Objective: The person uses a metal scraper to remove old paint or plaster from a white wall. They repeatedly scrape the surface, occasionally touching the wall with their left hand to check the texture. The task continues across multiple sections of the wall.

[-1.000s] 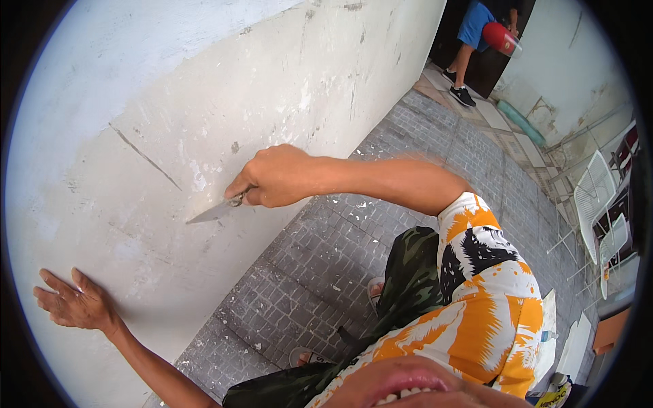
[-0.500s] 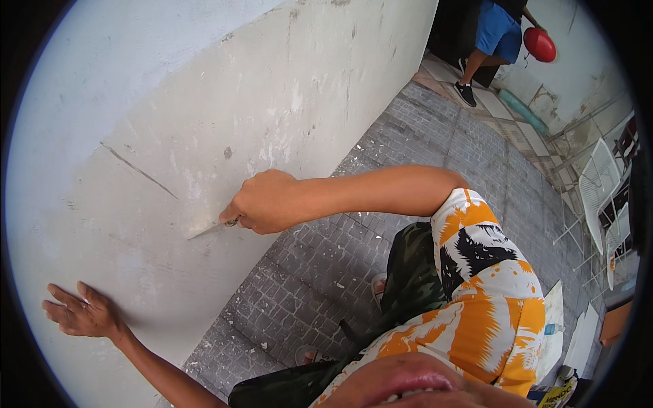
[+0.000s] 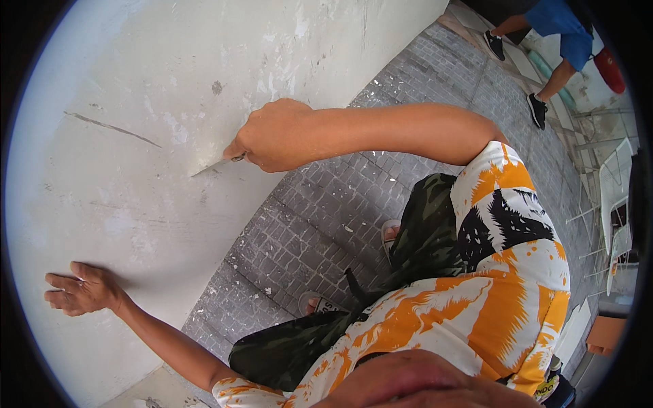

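A pale wall [image 3: 149, 224] fills the left side, patchy and marked, with a dark slanting scratch [image 3: 112, 127] in its surface. My right hand [image 3: 275, 136] is closed around the handle of a putty knife [image 3: 209, 166]. The knife's thin blade points left and rests at the wall, below and right of the scratch; most of the handle is hidden by my fingers. Lower down, my left hand [image 3: 85, 290] lies against the wall with its fingers spread, holding nothing.
Grey patterned paving [image 3: 292, 231], sprinkled with white flakes, runs along the wall's foot. At the upper right a person in blue shorts [image 3: 564, 30] walks with a red round object [image 3: 609, 71]. White chairs [image 3: 615, 173] and a brown cardboard box [image 3: 607, 333] stand at the right.
My view has shifted, so wall and hands sit higher in the picture. The person in blue shorts has stepped to the right. My right hand still grips the putty knife at the wall.
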`<state>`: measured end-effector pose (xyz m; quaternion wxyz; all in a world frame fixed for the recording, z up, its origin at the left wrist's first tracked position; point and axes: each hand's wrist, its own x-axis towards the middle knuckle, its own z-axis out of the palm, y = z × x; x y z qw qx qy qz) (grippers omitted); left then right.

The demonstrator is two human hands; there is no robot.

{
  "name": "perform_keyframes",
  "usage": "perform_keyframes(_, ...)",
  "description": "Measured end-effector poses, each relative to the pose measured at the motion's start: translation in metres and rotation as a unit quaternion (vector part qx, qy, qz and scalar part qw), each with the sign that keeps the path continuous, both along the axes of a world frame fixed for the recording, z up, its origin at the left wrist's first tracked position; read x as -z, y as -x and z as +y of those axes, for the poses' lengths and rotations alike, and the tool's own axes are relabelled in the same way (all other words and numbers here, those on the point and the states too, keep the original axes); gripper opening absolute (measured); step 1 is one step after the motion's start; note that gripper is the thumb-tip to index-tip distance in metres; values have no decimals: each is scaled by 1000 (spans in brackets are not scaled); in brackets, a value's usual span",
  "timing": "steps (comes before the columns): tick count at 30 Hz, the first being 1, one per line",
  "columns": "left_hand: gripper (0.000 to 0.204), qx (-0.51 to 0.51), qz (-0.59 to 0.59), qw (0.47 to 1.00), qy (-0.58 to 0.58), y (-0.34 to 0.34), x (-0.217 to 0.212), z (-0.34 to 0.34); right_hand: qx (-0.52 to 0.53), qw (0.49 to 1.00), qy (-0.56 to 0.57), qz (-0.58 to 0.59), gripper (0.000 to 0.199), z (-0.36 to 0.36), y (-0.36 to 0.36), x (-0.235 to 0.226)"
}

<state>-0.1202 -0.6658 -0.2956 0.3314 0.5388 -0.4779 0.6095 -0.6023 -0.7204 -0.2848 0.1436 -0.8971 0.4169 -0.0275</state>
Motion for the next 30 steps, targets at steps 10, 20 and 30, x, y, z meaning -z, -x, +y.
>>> perform_keyframes(10, 71, 38, 34, 999, -13, -12, 7, -2, -30, 990, 76, -117, 34, -34, -1, 28)
perform_keyframes(20, 77, -41, -15, 999, -3, -9, 5, 4, -24, 997, 9, -74, 34, -18, -29, 24)
perform_keyframes(30, 61, -9, -6, 998, 55, -12, 9, -2, 25, 997, -27, -71, 37, -19, -14, 38)
